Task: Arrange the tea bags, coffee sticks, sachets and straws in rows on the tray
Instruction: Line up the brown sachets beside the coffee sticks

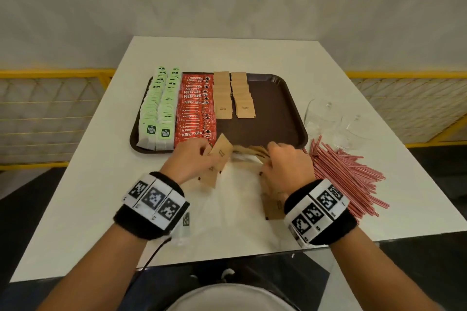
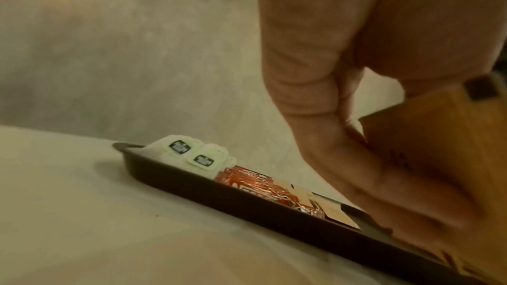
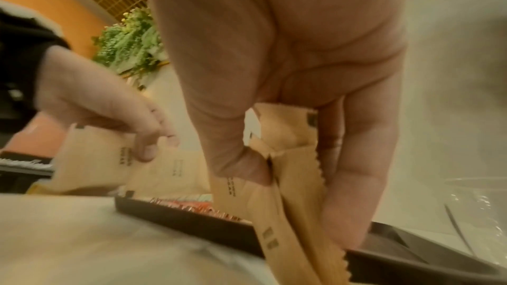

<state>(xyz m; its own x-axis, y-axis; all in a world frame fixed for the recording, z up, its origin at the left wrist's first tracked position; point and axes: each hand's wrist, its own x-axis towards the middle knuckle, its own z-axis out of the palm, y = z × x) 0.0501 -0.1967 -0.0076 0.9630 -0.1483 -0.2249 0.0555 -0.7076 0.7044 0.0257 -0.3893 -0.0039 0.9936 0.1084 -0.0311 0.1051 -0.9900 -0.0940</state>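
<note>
A dark brown tray holds two rows of green tea bags, red coffee sticks and two short rows of brown sachets. At the tray's near edge my left hand pinches brown sachets, seen close up in the left wrist view as a sachet under the fingers. My right hand grips a bunch of brown sachets between thumb and fingers. More sachets lie under my right wrist. Red-striped straws lie in a heap on the table to the right.
Two clear glasses stand on the white table right of the tray. The tray's right half is bare. Yellow railings run beyond both table sides. A plant shows in the right wrist view.
</note>
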